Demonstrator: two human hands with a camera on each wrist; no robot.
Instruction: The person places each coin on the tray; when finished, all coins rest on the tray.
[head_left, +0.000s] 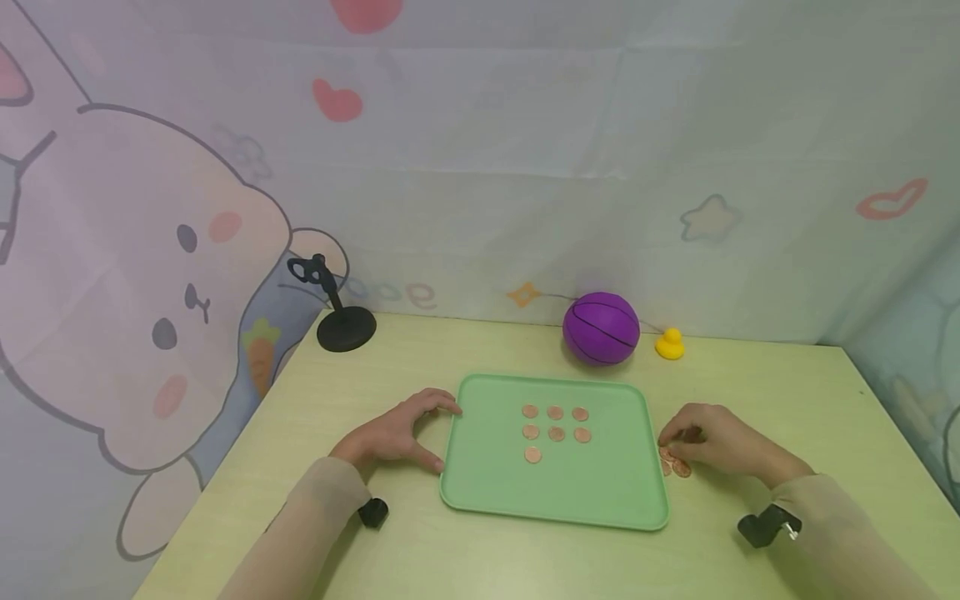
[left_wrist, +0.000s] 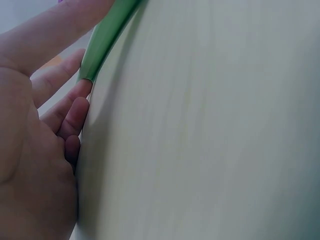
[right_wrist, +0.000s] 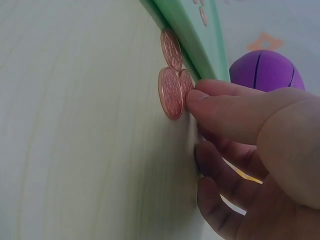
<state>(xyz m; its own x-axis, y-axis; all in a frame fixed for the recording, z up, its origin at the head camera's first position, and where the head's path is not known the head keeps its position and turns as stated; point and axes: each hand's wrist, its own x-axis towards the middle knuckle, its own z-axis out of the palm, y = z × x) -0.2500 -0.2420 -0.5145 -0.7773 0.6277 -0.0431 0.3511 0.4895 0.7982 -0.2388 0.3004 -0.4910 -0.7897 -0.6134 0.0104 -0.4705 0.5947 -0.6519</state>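
A light green tray (head_left: 600, 492) lies on the table with several copper coins (head_left: 556, 433) in it: two rows of three and a single coin (head_left: 532, 455) in front. My left hand (head_left: 393, 432) is at the tray's left rim, thumb and fingers spread apart, fingertips right at the edge. Beside the right rim, three loose copper coins (right_wrist: 170, 93) lie close together on the table. There my right hand (head_left: 716, 437) pinches one coin (right_wrist: 186, 84) between thumb and index finger; the thumb hides part of it. Its other fingers are loosely curled.
A purple ball (head_left: 602, 328) and a yellow rubber duck (head_left: 671, 344) stand behind the tray. A black stand (head_left: 347, 328) with a round base is at the table's back left. A printed cloth (head_left: 480, 217) hangs behind the table (head_left: 420, 354).
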